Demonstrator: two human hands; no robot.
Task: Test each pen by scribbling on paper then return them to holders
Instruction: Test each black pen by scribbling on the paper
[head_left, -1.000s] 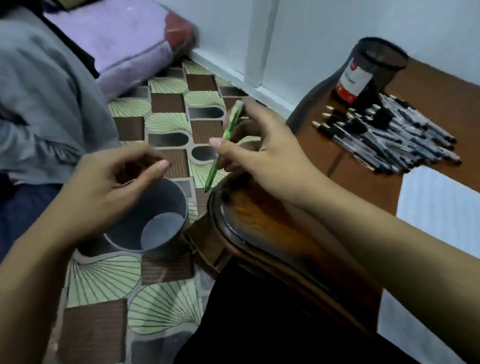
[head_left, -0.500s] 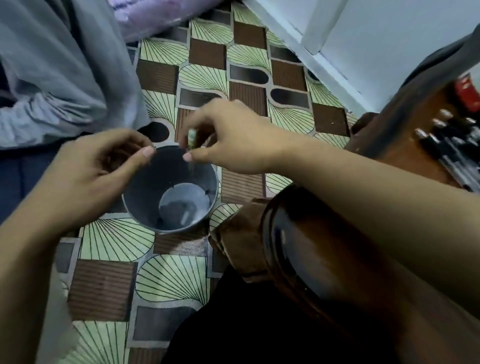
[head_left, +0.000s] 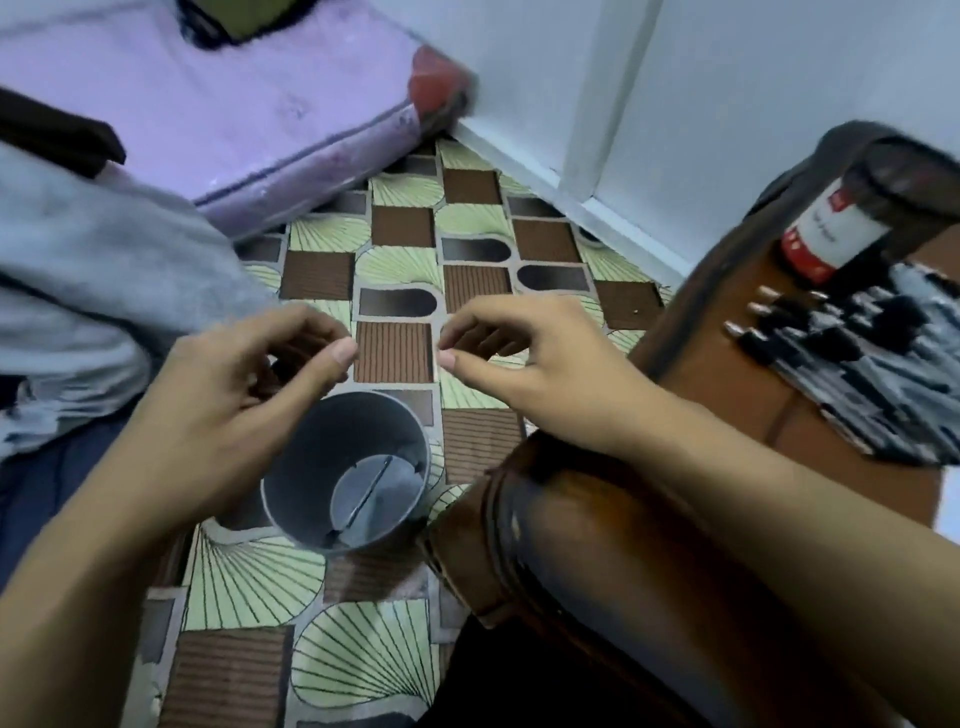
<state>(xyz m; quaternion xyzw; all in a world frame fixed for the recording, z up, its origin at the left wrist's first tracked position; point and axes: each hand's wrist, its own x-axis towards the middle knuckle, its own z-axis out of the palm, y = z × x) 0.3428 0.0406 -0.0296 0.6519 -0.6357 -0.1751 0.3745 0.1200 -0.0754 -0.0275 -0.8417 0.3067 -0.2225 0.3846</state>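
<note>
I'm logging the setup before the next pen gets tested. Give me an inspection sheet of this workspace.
Surface: wooden table at right; patterned floor mat beside it.
Job's things: grey holder upright on the mat, something thin lying inside; pile of pens on the table beside a black mesh holder.
Clutter: grey cloth at left.
Hands: left hand and right hand above the grey holder, fingers loosely curled, holding nothing.
Cables: nothing seen.
Surroundings: purple mattress, white wall.

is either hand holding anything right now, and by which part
Nothing is held: the left hand and right hand hover loosely curled above the grey cup.
</note>
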